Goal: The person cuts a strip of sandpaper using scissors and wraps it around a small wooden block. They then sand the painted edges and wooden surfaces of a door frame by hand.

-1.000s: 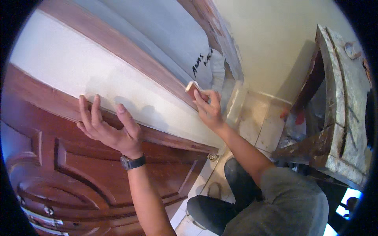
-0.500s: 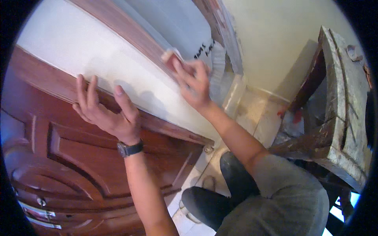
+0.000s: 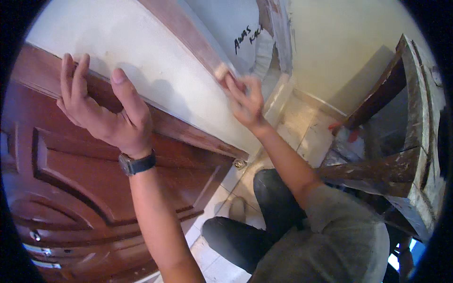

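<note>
My right hand point(image 3: 248, 101) pinches a small sanding block point(image 3: 221, 72), reddish with a pale end. The block is pressed against a reddish-brown wooden frame strip point(image 3: 181, 40) that runs diagonally down a white wall. My left hand point(image 3: 104, 108), with a dark-strapped watch point(image 3: 137, 163) on its wrist, has its fingers spread and holds nothing. It hovers in front of the wooden door frame point(image 3: 188, 131); whether it touches the frame, I cannot tell. Below it stands a carved red-brown door point(image 3: 89, 165).
A worn wooden structure point(image 3: 373, 170), pale and splattered, stands close on the right. Beside its base on the tiled floor point(image 3: 302, 120) lie clear plastic and something red. Pale sheeting with dark handwriting point(image 3: 236, 28) covers the area behind the frame strip. A round metal fitting point(image 3: 239, 163) sits at the door's corner.
My right hand has slid the sanding block down along the frame strip. The left hand has shifted up and left, its fingers still apart. The whole view has tilted slightly.
</note>
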{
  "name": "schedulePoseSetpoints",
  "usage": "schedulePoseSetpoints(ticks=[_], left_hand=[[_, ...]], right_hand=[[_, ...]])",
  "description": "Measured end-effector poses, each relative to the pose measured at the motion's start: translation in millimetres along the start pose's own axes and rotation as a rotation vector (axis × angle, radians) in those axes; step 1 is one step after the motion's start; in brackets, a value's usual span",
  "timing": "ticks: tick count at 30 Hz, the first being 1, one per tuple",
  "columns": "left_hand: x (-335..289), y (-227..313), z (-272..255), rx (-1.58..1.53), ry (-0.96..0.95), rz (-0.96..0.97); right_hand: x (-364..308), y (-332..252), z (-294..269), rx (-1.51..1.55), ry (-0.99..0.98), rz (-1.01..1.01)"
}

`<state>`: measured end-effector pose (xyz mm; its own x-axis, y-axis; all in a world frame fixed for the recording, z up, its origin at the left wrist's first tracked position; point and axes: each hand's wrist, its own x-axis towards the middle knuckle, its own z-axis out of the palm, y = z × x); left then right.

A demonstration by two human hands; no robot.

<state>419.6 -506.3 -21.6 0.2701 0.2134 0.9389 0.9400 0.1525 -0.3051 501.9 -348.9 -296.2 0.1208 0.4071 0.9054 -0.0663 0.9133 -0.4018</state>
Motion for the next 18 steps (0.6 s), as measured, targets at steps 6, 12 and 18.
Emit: schedulePoseSetpoints(ticks=[6, 12, 18], left_hand=[[-2.6, -9.4, -19.4, 0.104, 0.021, 0.076], [11.3, -3.0, -3.9, -0.029, 0.108, 0.063], [-8.1, -8.9, -7.0, 0.080, 0.093, 0.005]], right_hand=[[111.5, -30.5, 32.2, 0.165, 0.088, -0.195], [-149.4, 43.1, -55.2, -0.153, -0.180, 0.138], [-54.0, 0.1, -16.4, -0.074, -0.085, 0.019]])
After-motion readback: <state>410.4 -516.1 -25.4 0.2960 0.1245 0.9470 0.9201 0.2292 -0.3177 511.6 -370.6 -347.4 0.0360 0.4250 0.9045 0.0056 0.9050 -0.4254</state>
